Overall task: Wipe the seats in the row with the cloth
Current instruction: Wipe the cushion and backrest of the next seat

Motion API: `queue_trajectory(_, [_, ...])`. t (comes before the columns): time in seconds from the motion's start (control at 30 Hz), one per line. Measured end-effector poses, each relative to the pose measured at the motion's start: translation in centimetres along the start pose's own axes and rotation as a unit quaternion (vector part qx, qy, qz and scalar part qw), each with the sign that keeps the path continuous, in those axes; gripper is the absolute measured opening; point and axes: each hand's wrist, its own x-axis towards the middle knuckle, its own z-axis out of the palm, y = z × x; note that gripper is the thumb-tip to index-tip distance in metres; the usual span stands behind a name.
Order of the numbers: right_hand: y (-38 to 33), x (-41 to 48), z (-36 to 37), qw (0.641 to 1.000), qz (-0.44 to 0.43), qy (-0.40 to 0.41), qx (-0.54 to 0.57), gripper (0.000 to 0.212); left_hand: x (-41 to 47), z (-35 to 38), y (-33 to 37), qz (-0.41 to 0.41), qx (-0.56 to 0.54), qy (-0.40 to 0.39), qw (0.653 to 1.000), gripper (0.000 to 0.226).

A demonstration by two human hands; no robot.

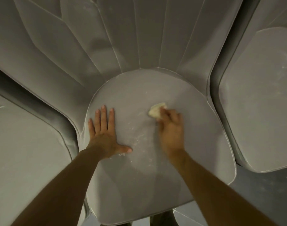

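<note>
A grey cushioned seat (139, 185) with a rounded back edge fills the middle of the head view, with pale dusty marks on it. My left hand (105, 132) lies flat on the seat's left side, fingers straight and spread. My right hand (170, 128) pinches a small crumpled cream cloth (156, 110) and holds it against the seat, right of centre. Most of the cloth is visible beyond my fingertips.
A fluted grey backrest (139, 38) rises behind the seat. A neighbouring seat (25, 152) lies to the left and another (260, 95) to the right, which shows faint white streaks. Dark floor (261, 193) shows at the lower right.
</note>
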Motion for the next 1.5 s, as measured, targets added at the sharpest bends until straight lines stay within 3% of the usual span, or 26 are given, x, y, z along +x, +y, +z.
queue_trajectory(0.13, [-0.6, -0.2, -0.3, 0.997, -0.07, -0.018, 0.021, 0.028, -0.5, -0.1, -0.5, 0.028, -0.018, 0.038, 0.999, 0.138])
queue_trajectory(0.23, [0.6, 2.7, -2.7, 0.999, 0.002, -0.001, 0.048, 0.029, -0.4, -0.2, -1.3, 0.034, -0.014, 0.048, 0.998, 0.14])
queue_trajectory(0.37, [2.9, 7.4, -1.6, 0.995, 0.099, 0.029, -0.009, 0.028, 0.5, 0.3, -1.7, 0.029, 0.002, 0.045, 0.999, 0.143])
queue_trajectory(0.53, [-3.7, 3.1, 3.1, 0.998, -0.043, -0.039, 0.033, 0.034, 0.8, 0.6, -1.7, 0.028, 0.0, 0.053, 0.998, 0.144])
queue_trajectory(0.67, [-4.7, 2.8, 2.0, 0.987, -0.134, -0.066, 0.067, 0.032, 0.7, 0.4, -2.6, 0.064, -0.026, 0.086, 0.994, 0.138])
queue_trajectory(0.83, [-1.7, 8.8, -0.4, 0.999, 0.017, 0.005, 0.044, 0.029, 1.4, 0.7, -3.9, 0.065, -0.039, 0.129, 0.989, 0.139])
queue_trajectory(0.9, [-1.7, 10.4, 0.4, 0.999, 0.04, -0.024, 0.005, 0.03, 1.7, 1.2, -4.0, 0.066, -0.032, 0.137, 0.988, 0.14])
queue_trajectory(0.97, [-3.7, 9.5, 1.9, 0.998, 0.003, -0.066, 0.0, 0.028, 2.0, 1.7, -4.2, 0.065, -0.018, 0.145, 0.987, 0.143])
queue_trajectory(1.1, [-7.8, 4.9, 4.0, 0.98, -0.153, -0.12, 0.051, 0.033, 2.5, 2.2, -4.7, 0.07, -0.023, 0.15, 0.986, 0.142])
queue_trajectory(1.17, [-7.7, 5.3, 3.6, 0.971, -0.182, -0.137, 0.067, 0.033, 2.6, 2.5, -4.8, 0.072, -0.019, 0.165, 0.984, 0.141])
queue_trajectory(1.3, [-6.7, 9.7, 2.7, 0.992, -0.085, -0.077, 0.058, 0.033, 2.9, 2.7, -4.9, 0.079, -0.021, 0.171, 0.982, 0.133])
queue_trajectory(1.5, [-10.1, 12.2, 5.5, 0.993, -0.014, -0.11, -0.033, 0.031, 2.9, 3.0, -4.8, 0.078, -0.003, 0.206, 0.975, 0.134])
